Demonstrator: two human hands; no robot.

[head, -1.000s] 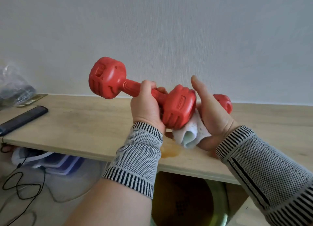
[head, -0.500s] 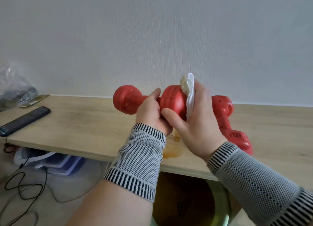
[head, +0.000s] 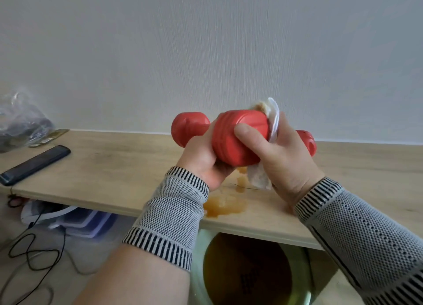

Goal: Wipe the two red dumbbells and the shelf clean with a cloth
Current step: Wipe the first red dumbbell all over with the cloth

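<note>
Left hand (head: pixel 201 160) grips the handle of the red dumbbell (head: pixel 238 140), held up above the shelf (head: pixel 114 167). Right hand (head: pixel 281 158) wraps the stained white cloth (head: pixel 272 115) round the near head. Better: rotate the dumbbell, reach the grooves, use a clean fold. Second dumbbell (head: pixel 307 141) lies behind; brown spill (head: pixel 224 206) remains.

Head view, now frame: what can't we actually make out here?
- Second dumbbell: only one red end shows; the right hand hides the rest.
- Held dumbbell: its bar is covered by the left hand.
- Cloth: mostly behind the near head and the right hand.
- Plastic bag: cut by the left edge, contents blurred.
- Shelf: right part cut off by the frame and the sleeve.
</note>
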